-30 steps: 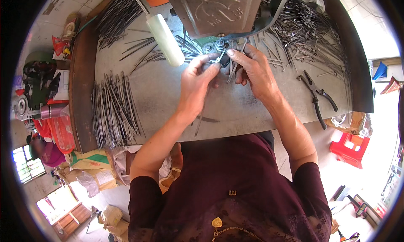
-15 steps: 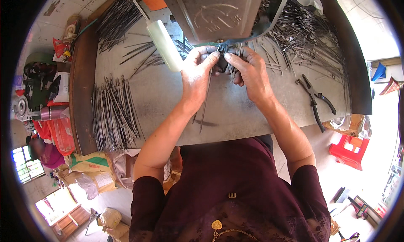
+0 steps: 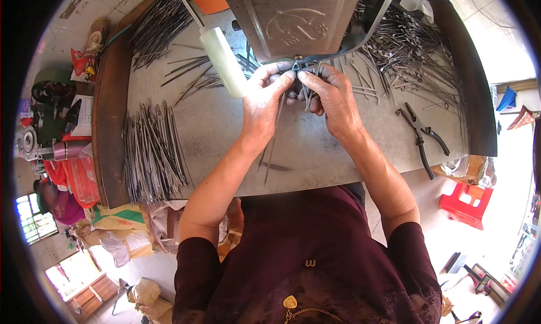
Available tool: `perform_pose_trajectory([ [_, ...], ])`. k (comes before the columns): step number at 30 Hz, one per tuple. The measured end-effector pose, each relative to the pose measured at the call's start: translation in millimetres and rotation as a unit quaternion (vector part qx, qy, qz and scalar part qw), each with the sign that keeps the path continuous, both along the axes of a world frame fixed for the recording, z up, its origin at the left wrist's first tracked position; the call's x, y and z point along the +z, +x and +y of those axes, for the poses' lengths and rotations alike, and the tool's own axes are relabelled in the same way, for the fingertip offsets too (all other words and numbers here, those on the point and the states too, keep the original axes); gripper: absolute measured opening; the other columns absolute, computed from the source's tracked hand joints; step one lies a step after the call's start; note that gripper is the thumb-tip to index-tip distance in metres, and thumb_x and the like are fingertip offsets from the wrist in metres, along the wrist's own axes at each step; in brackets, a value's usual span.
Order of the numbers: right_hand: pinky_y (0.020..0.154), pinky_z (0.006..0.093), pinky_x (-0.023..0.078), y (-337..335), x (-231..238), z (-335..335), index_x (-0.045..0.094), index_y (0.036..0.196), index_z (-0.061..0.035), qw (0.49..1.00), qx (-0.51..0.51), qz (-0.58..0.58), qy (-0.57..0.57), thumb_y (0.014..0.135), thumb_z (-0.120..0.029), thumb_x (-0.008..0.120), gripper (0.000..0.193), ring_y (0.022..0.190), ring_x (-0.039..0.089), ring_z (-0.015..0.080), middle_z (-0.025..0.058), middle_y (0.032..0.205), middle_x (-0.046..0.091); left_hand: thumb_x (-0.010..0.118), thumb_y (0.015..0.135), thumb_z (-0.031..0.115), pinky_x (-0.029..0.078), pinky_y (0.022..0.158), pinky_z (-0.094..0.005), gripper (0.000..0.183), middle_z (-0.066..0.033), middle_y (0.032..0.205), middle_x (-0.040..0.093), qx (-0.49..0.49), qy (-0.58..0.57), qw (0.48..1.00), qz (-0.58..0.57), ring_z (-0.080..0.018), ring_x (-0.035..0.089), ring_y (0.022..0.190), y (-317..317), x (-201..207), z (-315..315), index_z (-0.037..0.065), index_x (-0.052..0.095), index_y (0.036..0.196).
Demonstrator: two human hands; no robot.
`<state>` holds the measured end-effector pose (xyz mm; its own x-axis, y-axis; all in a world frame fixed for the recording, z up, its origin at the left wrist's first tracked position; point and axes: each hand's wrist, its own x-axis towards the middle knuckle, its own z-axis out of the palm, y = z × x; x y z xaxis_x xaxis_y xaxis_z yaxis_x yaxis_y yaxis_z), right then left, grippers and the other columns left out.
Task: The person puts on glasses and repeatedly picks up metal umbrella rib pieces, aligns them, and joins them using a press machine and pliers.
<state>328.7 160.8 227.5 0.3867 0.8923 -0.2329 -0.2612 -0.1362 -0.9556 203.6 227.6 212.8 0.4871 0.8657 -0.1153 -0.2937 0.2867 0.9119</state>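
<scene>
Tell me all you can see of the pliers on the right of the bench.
The pliers lie flat on the grey metal bench, to the right of the right hand and apart from it. They look like dark metal with dark handles. The handles are spread apart and point toward the bench's near right edge; the jaws point up toward the scattered metal rods. Neither hand touches them. Whether the jaws are open is too small to tell.

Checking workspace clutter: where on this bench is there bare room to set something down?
The widest bare patch of the table lies between the bundle of rods on the left and the left hand. A smaller one lies between the right hand and the pliers. The back right is crowded with loose rods, and the machine fills the middle rear.
</scene>
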Motion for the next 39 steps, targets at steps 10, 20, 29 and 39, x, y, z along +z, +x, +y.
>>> perform_pose_trajectory([
  [10,0.042,0.0216,0.036,-0.5,-2.0,0.6,0.063,0.091,-0.0014,1.0,-0.008,0.018,-0.003,0.088,-0.018,0.06,0.017,0.048,0.049,0.0073,0.0021,0.066,0.059,0.063,0.09,0.004,0.043,0.057,-0.0209,0.021,-0.0048,0.088,0.064,0.013,-0.024,1.0,-0.003,-0.0092,0.057,0.069,0.4,-2.0,-0.2,-0.003,0.059,0.109],
  [20,0.042,0.0208,0.034,0.2,-3.4,-0.3,0.065,0.093,-0.0025,1.0,-0.008,0.028,0.003,0.089,-0.019,0.061,0.017,0.047,0.047,0.006,0.0016,0.067,0.06,0.064,0.089,0.005,0.043,0.058,-0.0206,0.022,-0.0049,0.09,0.064,0.01,-0.022,1.0,0.0,-0.009,0.058,0.07,-1.3,-0.5,-0.7,-0.002,0.06,0.11],
  [29,0.042,0.0216,0.036,-1.1,-4.6,4.4,0.065,0.092,-0.0031,0.999,-0.006,0.031,0.0,0.087,-0.019,0.062,0.017,0.047,0.049,0.0075,0.0021,0.067,0.06,0.064,0.089,0.005,0.044,0.058,-0.0214,0.021,-0.0053,0.088,0.064,0.019,-0.022,1.0,-0.009,-0.009,0.057,0.069,1.4,-0.9,-0.7,-0.003,0.061,0.109],
  [39,0.036,0.0202,0.028,10.2,3.9,5.4,0.063,0.091,-0.0049,0.996,0.068,-0.023,-0.055,0.089,-0.023,0.061,0.019,0.041,0.043,0.0051,0.0007,0.063,0.058,0.062,0.088,0.002,0.046,0.059,-0.0237,0.017,-0.0045,0.089,0.063,0.035,-0.079,0.996,-0.002,-0.0108,0.058,0.072,-1.2,-2.1,-4.9,0.002,0.059,0.105],
])
